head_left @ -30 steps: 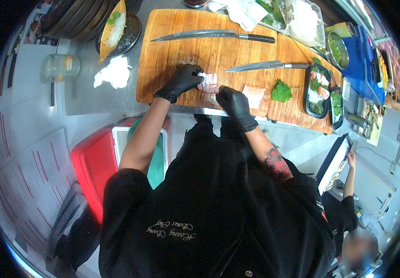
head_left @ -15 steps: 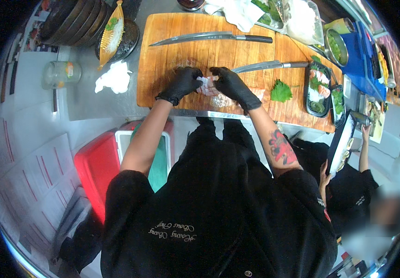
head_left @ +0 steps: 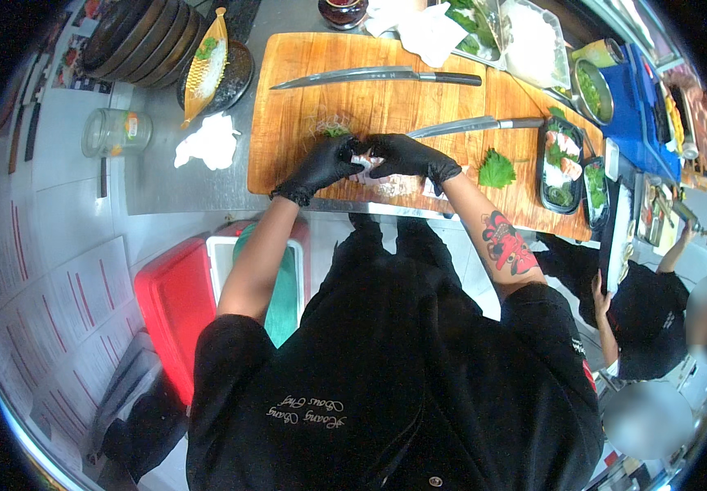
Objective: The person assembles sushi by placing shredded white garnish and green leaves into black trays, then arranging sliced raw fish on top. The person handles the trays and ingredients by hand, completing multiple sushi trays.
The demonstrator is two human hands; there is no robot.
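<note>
On the wooden cutting board (head_left: 288, 155) my gloved left hand (head_left: 327, 168) and gloved right hand (head_left: 409, 158) meet at the fingertips. Both have curled, closed fingers at pale pink slices of raw fish (head_left: 366, 169), partly hidden beneath them. More fish under clear wrap (head_left: 394, 186) lies just below my right hand. Beyond my left hand sits a small tangle of pale shreds with a green sprig (head_left: 334, 129). One long knife (head_left: 378, 74) lies across the far part of the board; a second knife (head_left: 468, 125) has its blade tip close to my right hand.
A green leaf (head_left: 496, 168) and a black tray of fish and garnish (head_left: 561, 164) are on the right. At left are a crumpled white cloth (head_left: 207, 142), a glass jar (head_left: 116, 132) and a boat-shaped dish (head_left: 207, 67). A co-worker (head_left: 644, 303) holds a long tray at far right.
My hands have drawn closer together over the fish slices, my right hand moving left and flattening. The green sprig has come into sight. The co-worker has shifted right with the tray.
</note>
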